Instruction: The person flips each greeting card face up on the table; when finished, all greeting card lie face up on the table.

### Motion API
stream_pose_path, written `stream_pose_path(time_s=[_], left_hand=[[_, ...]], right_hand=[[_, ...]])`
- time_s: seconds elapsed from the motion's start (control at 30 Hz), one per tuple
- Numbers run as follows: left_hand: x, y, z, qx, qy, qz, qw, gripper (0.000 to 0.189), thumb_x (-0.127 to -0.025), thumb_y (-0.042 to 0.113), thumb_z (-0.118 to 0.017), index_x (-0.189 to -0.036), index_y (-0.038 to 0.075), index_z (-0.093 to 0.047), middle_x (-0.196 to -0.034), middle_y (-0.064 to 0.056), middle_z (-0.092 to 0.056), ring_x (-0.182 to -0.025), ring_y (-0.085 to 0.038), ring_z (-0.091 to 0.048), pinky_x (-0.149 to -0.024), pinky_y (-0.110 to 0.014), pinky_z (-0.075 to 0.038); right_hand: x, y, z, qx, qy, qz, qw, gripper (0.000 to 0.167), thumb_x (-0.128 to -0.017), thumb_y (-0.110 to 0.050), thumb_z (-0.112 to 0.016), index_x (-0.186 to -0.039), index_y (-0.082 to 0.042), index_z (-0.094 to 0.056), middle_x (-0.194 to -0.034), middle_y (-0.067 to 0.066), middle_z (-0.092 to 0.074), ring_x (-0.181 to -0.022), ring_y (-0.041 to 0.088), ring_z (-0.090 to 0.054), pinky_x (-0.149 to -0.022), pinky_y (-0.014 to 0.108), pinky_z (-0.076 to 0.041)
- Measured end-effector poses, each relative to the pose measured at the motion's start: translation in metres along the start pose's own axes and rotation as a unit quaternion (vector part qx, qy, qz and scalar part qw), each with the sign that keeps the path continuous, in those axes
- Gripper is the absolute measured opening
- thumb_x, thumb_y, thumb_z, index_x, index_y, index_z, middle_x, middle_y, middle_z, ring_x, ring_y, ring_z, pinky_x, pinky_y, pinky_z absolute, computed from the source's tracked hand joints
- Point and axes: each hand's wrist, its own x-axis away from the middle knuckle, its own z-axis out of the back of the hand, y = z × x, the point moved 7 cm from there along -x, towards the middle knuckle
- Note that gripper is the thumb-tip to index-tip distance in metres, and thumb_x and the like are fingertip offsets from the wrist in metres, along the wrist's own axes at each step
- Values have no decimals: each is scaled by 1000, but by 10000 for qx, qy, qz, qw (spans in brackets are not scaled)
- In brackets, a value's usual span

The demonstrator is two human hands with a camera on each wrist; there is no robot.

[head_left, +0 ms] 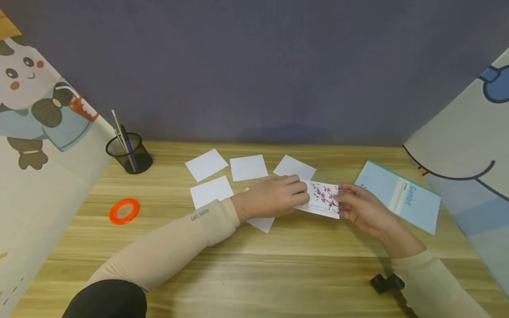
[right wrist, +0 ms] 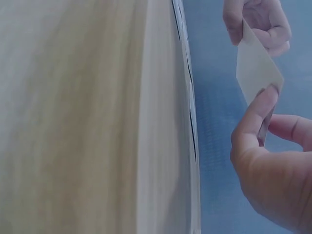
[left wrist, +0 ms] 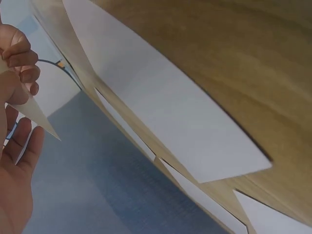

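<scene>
Head view high, forward-down; wrist views close (card [head_left: 324, 198] in all).

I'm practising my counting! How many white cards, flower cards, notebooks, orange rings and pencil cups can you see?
White cards: 5 (one partly hidden by the left hand)
Flower card: 1 showing
Notebook: 1
Orange ring: 1
Pencil cup: 1
Total: 9

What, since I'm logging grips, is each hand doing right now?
Left hand: holding the pink-blossom card by one end.
Right hand: holding the same card's opposite end.
</scene>
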Motion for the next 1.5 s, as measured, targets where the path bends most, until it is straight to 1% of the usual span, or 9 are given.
stream_pose_path(time_s=[0.4,0.57,0.63,0.73,0.83,0.93,1.17,1.37,1.5], left_hand=[[4,5,-9,-49,79,-31,10000,13,-98,16,-68,-110,17,-64,-112,3,-67,-101,-17,-61,-92,-26,-54],[6,5,-15,93,-281,-39,9996,9,-101,14,-61,-106,17,-67,-111,3,-69,-101,-16,-64,-94,-27,-56],[8,2,-17,239,-620,0,9978,9,-103,17,-60,-106,17,-68,-111,3,-69,-104,-16,-64,-98,-29,-56],[15,-7,-22,692,-1283,272,9889,10,-106,22,-61,-109,17,-69,-113,3,-69,-105,-16,-64,-100,-31,-55],[26,-20,-24,1185,-1985,794,9697,17,-107,28,-66,-120,20,-72,-119,4,-69,-111,-16,-64,-102,-31,-55],[39,-32,-23,1463,-2354,1307,9519,24,-106,30,-69,-128,21,-71,-125,3,-69,-118,-17,-64,-107,-32,-55],[54,-48,-23,1706,-2370,1705,9411,26,-105,28,-70,-128,16,-71,-127,-1,-70,-119,-21,-65,-107,-34,-55],[61,-56,-32,1951,-2497,1997,9272,29,-107,28,-67,-133,15,-68,-132,-1,-69,-127,-23,-63,-112,-36,-53],[61,-64,-35,2162,-2351,2214,9214,27,-108,27,-64,-133,15,-68,-130,-2,-70,-124,-22,-64,-110,-37,-54]], right_hand=[[1,7,8,245,255,-84,9993,35,-110,-11,-57,-136,-5,-35,-104,-5,-68,-89,8,-68,-78,26,-63],[-5,13,16,955,221,-237,9949,44,-110,-13,-56,-141,4,-31,-109,1,-60,-91,12,-67,-83,28,-65],[-8,15,18,1158,128,-355,9925,48,-110,-14,-56,-144,7,-29,-110,4,-57,-92,14,-66,-84,29,-65],[-9,18,21,1337,30,-544,9895,56,-109,-15,-58,-148,9,-26,-113,7,-57,-95,15,-65,-86,31,-66],[-9,19,24,1466,36,-663,9870,61,-108,-15,-59,-151,10,-24,-114,9,-58,-96,17,-65,-87,32,-66],[-10,20,25,1519,39,-727,9857,63,-108,-16,-61,-152,10,-24,-114,10,-59,-96,17,-65,-86,33,-66],[-9,22,25,1523,2,-835,9848,64,-107,-16,-62,-152,11,-25,-112,10,-61,-92,16,-68,-86,34,-67],[-9,23,26,1636,-18,-972,9817,66,-109,-22,-60,-153,13,-26,-112,11,-64,-92,16,-70,-85,34,-67],[-7,24,27,1922,-33,-1093,9753,67,-111,-27,-57,-155,15,-27,-117,17,-65,-93,17,-71,-85,33,-67]])
